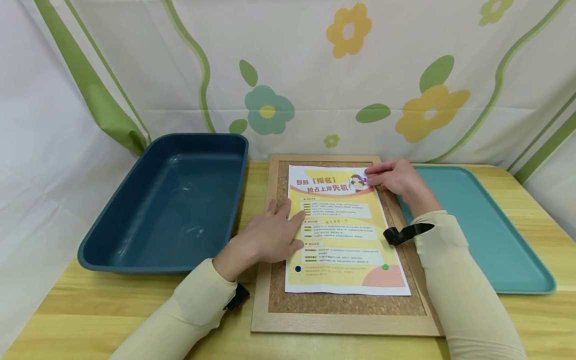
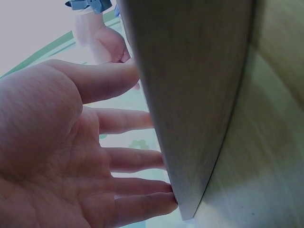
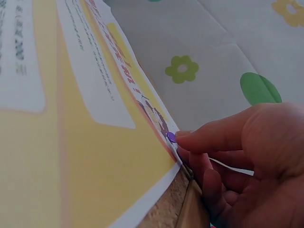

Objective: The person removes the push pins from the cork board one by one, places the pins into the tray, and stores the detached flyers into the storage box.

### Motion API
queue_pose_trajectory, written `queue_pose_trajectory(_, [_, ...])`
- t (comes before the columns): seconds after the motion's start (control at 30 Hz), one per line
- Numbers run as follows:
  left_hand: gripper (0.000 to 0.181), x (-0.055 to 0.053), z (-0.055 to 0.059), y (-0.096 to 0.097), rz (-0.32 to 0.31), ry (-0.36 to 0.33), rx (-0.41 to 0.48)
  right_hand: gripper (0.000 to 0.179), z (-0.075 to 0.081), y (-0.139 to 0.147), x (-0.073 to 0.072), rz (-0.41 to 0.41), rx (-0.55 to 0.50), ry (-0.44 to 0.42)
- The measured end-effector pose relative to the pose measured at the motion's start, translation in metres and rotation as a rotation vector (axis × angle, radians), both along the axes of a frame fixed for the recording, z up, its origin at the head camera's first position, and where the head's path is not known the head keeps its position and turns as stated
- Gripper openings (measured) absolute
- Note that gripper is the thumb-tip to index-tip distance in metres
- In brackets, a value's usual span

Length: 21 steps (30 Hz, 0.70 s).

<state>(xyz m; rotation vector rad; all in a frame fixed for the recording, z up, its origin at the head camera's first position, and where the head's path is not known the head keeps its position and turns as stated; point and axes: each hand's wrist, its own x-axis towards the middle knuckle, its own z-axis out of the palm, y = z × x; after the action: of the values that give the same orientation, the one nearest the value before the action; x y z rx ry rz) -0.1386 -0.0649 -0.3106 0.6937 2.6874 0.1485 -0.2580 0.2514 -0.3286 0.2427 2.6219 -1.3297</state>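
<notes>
A printed poster (image 1: 337,235) lies on a wood-framed corkboard (image 1: 346,305). My left hand (image 1: 272,232), fingers spread, rests on the poster's left edge. In the left wrist view, the fingers (image 2: 130,159) reach over the side of the board's frame. Up at the poster's top right corner, my right hand (image 1: 398,179) has thumb and fingertips at a small purple pushpin (image 3: 171,137), pinching it against the paper. A blue pushpin (image 1: 298,269) sits at the lower left of the poster, a green pushpin (image 1: 385,267) at the lower right.
To the left stands a deep dark-blue tub (image 1: 166,200). A flat teal tray (image 1: 486,235) lies on the right, partly behind my right forearm. Both rest on the wooden table (image 1: 108,305). A flowered curtain (image 1: 310,75) hangs along the back.
</notes>
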Motion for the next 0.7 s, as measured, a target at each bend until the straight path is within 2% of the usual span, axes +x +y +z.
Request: queue_pose_trajectory(0.7, [0.067,0.0006,0.0018,-0.0003,0.005,-0.009,0.003,0.037,-0.0027,-0.0021,0.0001,0.07,0.104,0.03])
